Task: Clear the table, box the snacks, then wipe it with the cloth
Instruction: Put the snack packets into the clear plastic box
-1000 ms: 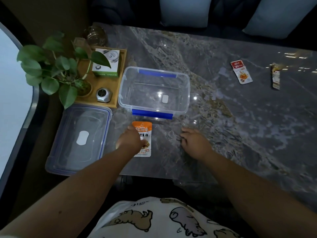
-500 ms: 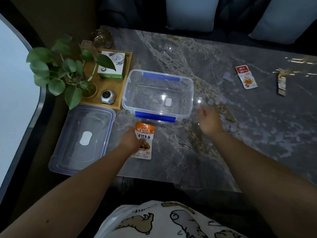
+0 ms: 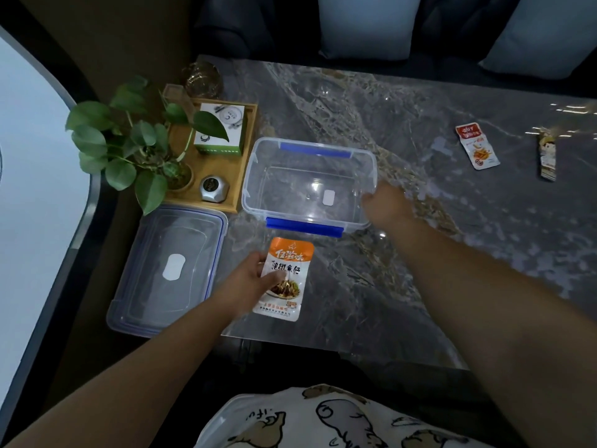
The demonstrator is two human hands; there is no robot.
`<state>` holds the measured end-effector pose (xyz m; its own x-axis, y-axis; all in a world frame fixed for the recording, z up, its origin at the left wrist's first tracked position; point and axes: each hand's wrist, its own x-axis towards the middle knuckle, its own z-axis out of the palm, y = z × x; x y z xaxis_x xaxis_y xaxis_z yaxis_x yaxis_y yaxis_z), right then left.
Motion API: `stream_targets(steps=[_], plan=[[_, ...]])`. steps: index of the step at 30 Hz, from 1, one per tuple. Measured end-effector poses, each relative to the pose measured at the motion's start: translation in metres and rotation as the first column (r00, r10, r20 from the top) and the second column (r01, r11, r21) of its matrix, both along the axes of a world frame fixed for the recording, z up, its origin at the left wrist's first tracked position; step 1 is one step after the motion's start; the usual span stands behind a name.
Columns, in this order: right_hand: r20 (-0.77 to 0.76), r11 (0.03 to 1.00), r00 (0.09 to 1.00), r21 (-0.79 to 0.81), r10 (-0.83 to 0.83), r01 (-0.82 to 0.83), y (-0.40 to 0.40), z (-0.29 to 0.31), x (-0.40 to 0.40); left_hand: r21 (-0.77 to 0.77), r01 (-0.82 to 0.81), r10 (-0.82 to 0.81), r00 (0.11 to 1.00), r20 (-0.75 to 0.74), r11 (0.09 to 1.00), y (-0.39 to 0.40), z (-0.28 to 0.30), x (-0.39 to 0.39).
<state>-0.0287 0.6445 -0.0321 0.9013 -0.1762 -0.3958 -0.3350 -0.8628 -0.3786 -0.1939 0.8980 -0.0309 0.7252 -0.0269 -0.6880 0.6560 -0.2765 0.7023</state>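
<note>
An orange and white snack packet lies near the front edge of the grey marble table. My left hand pinches its left side, thumb on top. A clear plastic box with blue clips stands empty just behind the packet. My right hand is at the box's right rim; whether it holds the rim is unclear. Its clear lid lies to the left, overhanging the table edge. Two more snack packets, a red and white one and a narrow one, lie at the far right.
A wooden tray at the back left carries a potted plant, a green and white carton and a small silver gadget. A glass jar stands behind it. Sofa cushions line the far side.
My right hand has moved from the front of the table up and left to the box's right rim. My left hand has kept hold of the orange packet and raised it a little.
</note>
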Motion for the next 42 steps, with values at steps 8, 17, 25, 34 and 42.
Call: stream_targets(steps=[8,17,25,34,42], plan=[[0.036,0.998,0.999,0.057,0.028,-0.030,-0.015,0.002,-0.008,-0.094,-0.073,0.088,0.984,0.157,0.993,-0.018,0.053,0.021],[-0.006,1.000,1.000,0.002,0.013,-0.012,-0.025,0.001,-0.012,0.277,-0.041,-0.023,0.974,0.225,0.960,-0.050,0.023,0.155],[-0.007,0.998,0.999,-0.029,0.047,-0.047,-0.030,-0.004,-0.012,0.615,0.106,-0.194,0.978,0.077,0.781,-0.060,-0.027,0.188],[0.007,1.000,0.999,0.004,0.031,-0.031,-0.029,-0.007,-0.011,0.803,0.264,-0.592,0.795,0.132,0.534,-0.058,-0.035,0.180],[-0.018,0.998,0.998,0.044,0.052,-0.052,-0.025,-0.013,-0.011,0.848,0.495,-0.873,0.481,-0.084,0.191,-0.048,-0.035,0.177]])
